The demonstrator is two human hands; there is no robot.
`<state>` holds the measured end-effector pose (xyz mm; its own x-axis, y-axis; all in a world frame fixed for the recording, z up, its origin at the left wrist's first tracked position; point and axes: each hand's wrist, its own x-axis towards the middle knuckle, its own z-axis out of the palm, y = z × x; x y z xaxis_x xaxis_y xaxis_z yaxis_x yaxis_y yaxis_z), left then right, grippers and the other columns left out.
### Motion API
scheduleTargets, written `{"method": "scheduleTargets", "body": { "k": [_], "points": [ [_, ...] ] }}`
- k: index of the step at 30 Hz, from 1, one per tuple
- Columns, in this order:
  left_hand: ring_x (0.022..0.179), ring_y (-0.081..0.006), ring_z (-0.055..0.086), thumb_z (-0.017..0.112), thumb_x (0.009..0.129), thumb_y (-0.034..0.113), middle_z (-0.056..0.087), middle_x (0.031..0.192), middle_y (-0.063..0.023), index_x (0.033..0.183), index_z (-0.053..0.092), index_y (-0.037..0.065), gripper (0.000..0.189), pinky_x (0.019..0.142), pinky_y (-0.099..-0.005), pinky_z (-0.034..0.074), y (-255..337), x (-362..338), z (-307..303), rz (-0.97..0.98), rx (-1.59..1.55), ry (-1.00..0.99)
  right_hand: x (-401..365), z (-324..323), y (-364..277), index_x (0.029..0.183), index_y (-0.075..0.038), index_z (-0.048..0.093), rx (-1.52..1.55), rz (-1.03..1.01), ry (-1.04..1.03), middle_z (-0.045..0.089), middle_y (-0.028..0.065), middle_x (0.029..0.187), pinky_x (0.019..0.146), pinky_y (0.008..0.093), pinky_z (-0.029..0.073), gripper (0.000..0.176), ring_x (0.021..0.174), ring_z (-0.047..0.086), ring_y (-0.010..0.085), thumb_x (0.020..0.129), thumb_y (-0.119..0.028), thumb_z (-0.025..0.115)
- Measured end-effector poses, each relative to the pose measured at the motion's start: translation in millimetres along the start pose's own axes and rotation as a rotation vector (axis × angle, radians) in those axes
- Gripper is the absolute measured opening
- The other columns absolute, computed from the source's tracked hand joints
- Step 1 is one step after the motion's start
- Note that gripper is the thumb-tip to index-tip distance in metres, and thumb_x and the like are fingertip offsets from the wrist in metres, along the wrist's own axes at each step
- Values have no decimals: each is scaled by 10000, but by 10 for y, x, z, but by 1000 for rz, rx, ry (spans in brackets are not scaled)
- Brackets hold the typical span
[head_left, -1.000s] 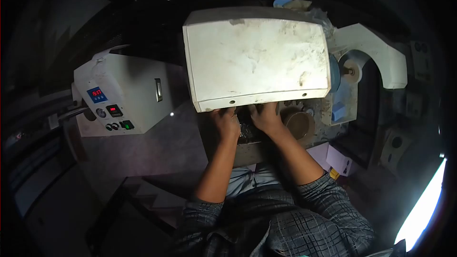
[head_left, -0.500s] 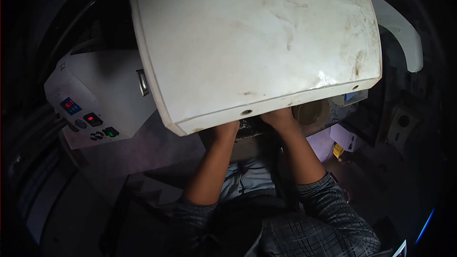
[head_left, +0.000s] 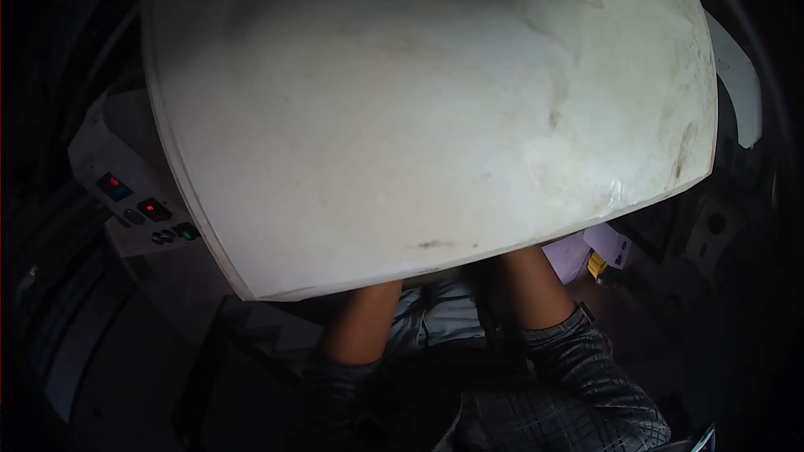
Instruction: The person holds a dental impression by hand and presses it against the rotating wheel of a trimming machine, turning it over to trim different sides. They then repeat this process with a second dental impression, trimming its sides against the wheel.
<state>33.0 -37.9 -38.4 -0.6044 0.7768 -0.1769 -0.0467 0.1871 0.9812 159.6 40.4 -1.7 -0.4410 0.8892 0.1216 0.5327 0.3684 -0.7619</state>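
Reaching under the white housing [head_left: 435, 134], the left forearm [head_left: 366, 322] and right forearm [head_left: 538, 289] end in hidden fingers, whether open or gripping I cannot tell; the housing covers them, a control box [head_left: 126, 151] to their left.

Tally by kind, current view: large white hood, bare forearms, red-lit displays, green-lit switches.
Large white hood: 1
Bare forearms: 2
Red-lit displays: 2
Green-lit switch: 1
Total: 6
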Motion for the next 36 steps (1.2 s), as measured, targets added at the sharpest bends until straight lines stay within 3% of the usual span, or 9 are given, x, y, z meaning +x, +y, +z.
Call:
{"method": "scheduleTargets", "body": {
  "k": [12, 36],
  "points": [
    [910, -211, 530, 516, 785, 26, 524, 1006, -106, 1017, 500, -35, 241, 793, -299, 434, 58, -104, -198, 82, 177, -30, -60, -41, 8, 807, -45, 591, 7, 22, -28, 570, 142, 709, 597, 397, 434, 141, 628, 547, 306, 668, -37, 610],
    [904, -214, 532, 524, 767, 15, 531, 992, -109, 977, 524, -37, 216, 778, -298, 432, 55, -122, -138, 169, 242, -77, -317, -167, -54, 821, -41, 593, 31, 55, -85, 575, 152, 729, 617, 395, 443, 155, 646, 554, 310, 667, -42, 613]
  ]
}}
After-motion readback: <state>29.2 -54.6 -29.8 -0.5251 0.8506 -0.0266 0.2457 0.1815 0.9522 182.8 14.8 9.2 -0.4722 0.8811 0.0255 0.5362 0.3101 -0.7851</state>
